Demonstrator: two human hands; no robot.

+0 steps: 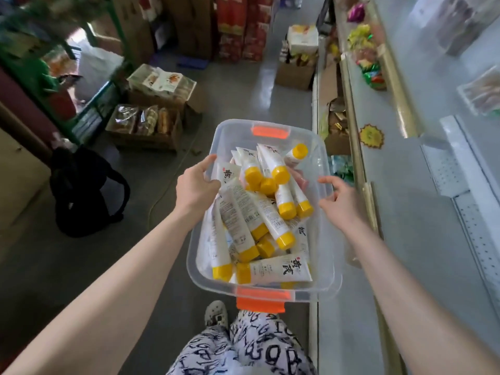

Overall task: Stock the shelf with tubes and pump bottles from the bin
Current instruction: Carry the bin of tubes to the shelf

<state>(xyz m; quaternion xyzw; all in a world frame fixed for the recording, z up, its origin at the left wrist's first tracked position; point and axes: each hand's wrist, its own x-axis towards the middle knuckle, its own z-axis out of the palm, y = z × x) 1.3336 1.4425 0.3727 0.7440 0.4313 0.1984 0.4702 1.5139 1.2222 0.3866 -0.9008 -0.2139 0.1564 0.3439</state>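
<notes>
A clear plastic bin [328, 277] with orange handles hangs in the air in front of me, over the floor. Inside it lie several white tubes with yellow caps [266, 212], piled loosely. No pump bottle can be made out among them. My left hand [196, 186] grips the bin's left rim, thumb inside and fingers outside. My right hand [341, 203] holds the right rim with curled fingers. The grey shelf [405, 201] runs along the right side, close to the bin.
Bright snack packets [365, 55] lie further back on the shelf. On the floor to the left are a black backpack [86, 190] and open cardboard boxes of packaged pastries [146, 125]. Red cartons [240, 28] stand at the back. My patterned trousers [251, 345] show below.
</notes>
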